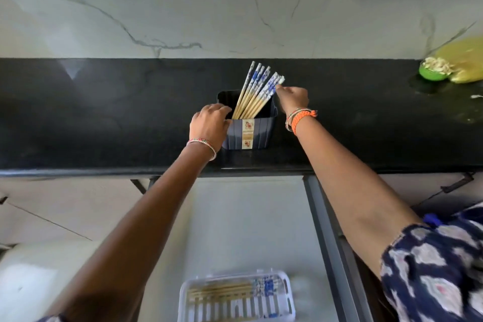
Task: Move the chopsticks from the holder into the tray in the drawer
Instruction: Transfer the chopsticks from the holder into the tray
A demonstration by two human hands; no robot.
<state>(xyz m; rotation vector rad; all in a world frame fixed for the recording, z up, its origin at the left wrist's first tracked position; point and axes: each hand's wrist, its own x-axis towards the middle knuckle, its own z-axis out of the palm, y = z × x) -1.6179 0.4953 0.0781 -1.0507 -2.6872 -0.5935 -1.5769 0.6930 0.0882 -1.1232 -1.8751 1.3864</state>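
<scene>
Nearest the camera, a clear tray (pixel 236 295) lies in the open white drawer (pixel 248 217); a few chopsticks already rest flat along its far side, blue ends to the right. At the right edge a dark patterned sleeve (pixel 431 269) covers the upper arm. Both bare forearms reach forward over the drawer to the black counter (pixel 104 117).

On the counter, close to its front edge, stands the dark holder (pixel 248 133), with a pale label strip down its front. The left hand (pixel 209 123), a thin bangle at its wrist, grips the holder's left rim, fingers curled over the edge. A fan of chopsticks (pixel 258 91) leans up out of the holder toward the right, wooden tips down, blue-and-white ends up. The right hand (pixel 292 99), with an orange band at the wrist, pinches the top of the rightmost chopstick.

Far right on the counter sits a green bowl (pixel 433 72) beside a yellow bag (pixel 465 60). Behind everything rises a white marble wall (pixel 235 8).
</scene>
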